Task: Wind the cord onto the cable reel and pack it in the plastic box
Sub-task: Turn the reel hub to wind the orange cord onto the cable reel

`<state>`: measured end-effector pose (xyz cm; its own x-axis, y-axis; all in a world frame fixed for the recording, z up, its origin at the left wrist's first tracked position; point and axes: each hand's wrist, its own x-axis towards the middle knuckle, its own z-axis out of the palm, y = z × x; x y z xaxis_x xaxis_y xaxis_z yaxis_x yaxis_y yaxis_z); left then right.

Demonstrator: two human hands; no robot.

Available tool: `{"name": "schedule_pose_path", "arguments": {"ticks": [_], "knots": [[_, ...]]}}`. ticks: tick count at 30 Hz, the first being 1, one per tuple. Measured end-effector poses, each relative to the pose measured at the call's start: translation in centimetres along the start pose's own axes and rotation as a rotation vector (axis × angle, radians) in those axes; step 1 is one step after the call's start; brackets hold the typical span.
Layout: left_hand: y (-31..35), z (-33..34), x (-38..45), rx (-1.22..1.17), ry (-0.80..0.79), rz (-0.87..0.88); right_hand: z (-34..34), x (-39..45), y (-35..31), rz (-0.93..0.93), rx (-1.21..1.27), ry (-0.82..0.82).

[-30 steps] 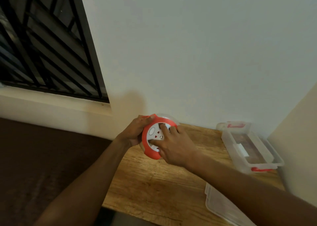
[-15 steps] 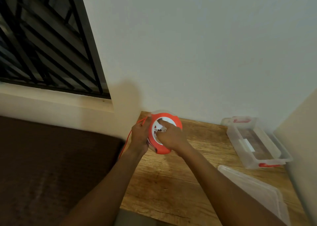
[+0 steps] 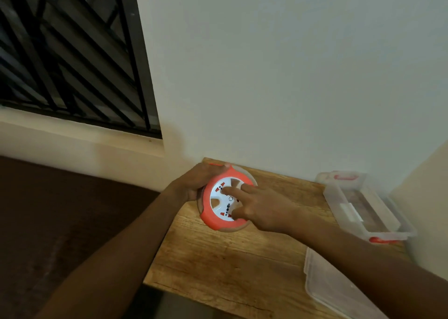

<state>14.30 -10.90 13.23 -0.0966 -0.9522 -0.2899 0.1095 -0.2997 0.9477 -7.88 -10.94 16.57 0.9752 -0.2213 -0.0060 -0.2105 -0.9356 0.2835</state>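
A round cable reel (image 3: 213, 218) with an orange rim and a white socket face is held tilted just above the wooden table (image 3: 225, 267). My left hand (image 3: 198, 183) grips its left and top edge. A short bit of orange cord (image 3: 214, 164) shows above that hand's fingers. My right hand (image 3: 257, 203) lies on the white face with fingers pushed into the spoke openings. The clear plastic box (image 3: 363, 207) with red latches stands open at the table's right, apart from both hands.
The box's clear lid (image 3: 334, 289) lies flat at the table's front right corner. A white wall runs right behind the table, a second wall closes the right side. A barred window (image 3: 68, 56) is up left, dark floor lies left of the table.
The reel's white face has turned under my right hand's fingers. The loop of orange cord that hung by my left wrist half a second ago is no longer visible.
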Motion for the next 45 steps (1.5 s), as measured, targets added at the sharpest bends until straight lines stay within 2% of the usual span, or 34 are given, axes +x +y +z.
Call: {"name": "schedule_pose_path", "arguments": {"ticks": [7, 12, 15, 21, 28, 36, 39, 45], "knots": [[0.2, -0.6, -1.7, 0.137, -0.158, -0.056, -1.3, 0.5, 0.2, -0.251, -0.137, -0.091], [0.6, -0.5, -2.6, 0.259, -0.090, -0.071, -1.7, 1.6, -1.8, -0.309, -0.257, -0.191], [0.7, -0.2, -3.1, 0.304, -0.108, -0.061, -1.0, 1.7, -3.3, -0.266, -0.309, -0.230], [-0.2, 0.2, -3.0, 0.230, -0.042, -0.070, -1.3, 2.0, -4.0, -0.206, -0.406, -0.291], [1.1, 1.8, -3.2, 0.031, -0.021, 0.098, -3.2, 2.0, -2.2, -0.053, -0.369, -0.244], [0.2, 3.3, -1.8, -0.248, 0.228, 0.274, -4.4, 2.1, 2.1, 0.221, -0.202, -0.116], [1.0, 3.6, -1.6, -0.225, 0.271, 0.270, -3.9, 1.8, 2.3, 0.228, -0.215, -0.092], [1.4, 4.0, -1.3, -0.164, 0.250, 0.241, -3.1, 0.9, 3.2, 0.191, -0.202, -0.100]]}}
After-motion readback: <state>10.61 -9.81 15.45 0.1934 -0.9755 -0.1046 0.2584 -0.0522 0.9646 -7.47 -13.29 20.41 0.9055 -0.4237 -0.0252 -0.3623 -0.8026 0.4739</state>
